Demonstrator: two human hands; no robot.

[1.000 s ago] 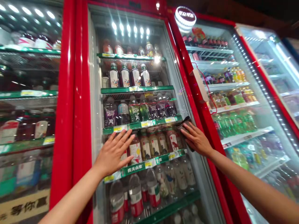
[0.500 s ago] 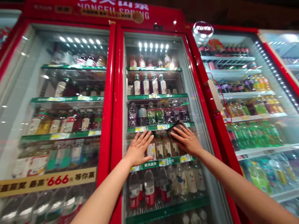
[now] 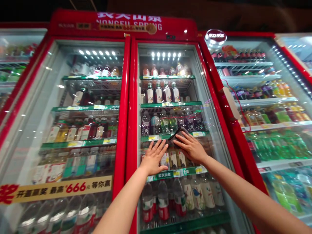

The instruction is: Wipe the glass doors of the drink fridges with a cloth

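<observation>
My left hand (image 3: 155, 158) lies flat on the glass door (image 3: 203, 97) of a red drinks cooler, its fingers spread and nothing in it. To its right, my right hand (image 3: 190, 148) presses a dark cloth (image 3: 179, 132) against the same pane. The fingers stretch over the cloth, which shows beyond the fingertips and partly hides a green shelf edge. Behind the glass, labelled bottles (image 3: 173, 159) stand on the shelf by my hands. The door is closed.
A second glass door (image 3: 60, 130) of the cooler is on the left, crossed by a gold banner strip (image 3: 65, 188). At the right stands another cooler with green bottles (image 3: 275, 144). A white door handle (image 3: 231, 103) with a red cord (image 3: 240, 109) sits between them.
My right hand has slid the cloth leftward across the glass, nearer my left hand. My left hand stays about where it was on the pane. The view has shifted left and slightly up.
</observation>
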